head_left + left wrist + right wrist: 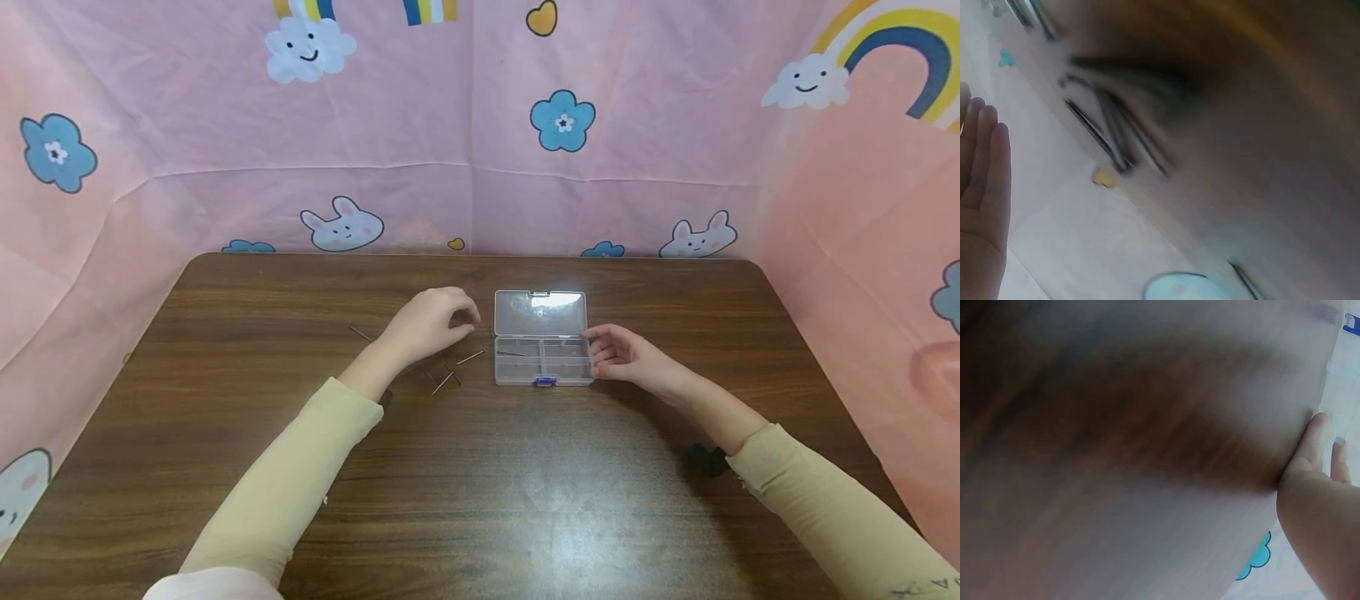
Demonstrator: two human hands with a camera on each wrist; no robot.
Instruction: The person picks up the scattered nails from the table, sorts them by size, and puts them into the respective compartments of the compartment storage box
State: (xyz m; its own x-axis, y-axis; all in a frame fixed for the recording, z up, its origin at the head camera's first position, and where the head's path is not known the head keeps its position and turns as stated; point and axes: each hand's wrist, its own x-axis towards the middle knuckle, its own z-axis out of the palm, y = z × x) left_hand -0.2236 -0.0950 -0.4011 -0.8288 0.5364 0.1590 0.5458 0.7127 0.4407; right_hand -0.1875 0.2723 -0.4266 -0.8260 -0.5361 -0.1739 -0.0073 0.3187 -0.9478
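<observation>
A clear plastic compartment box (545, 383) lies on the table with its lid (540, 315) swung back and a blue latch (546, 381) at its front. One thin metal nail-like piece (512, 353) lies in its left part. My right hand (626, 358) holds the box by its right side, thumb toward the front, fingers toward the hinge. Left of the box, my left hand (435, 323) hovers, fingers bent toward the thumb, a gap between them, nothing visible held. Several more thin metal nail-like pieces (443, 382) are scattered below and beside this hand; the left wrist view shows them blurred.
The brown wood-grain table (480, 483) reaches back to a pink patterned cloth (420, 100) hanging behind it and at both sides. Another nail-like piece (360, 333) lies to the left, behind the left wrist.
</observation>
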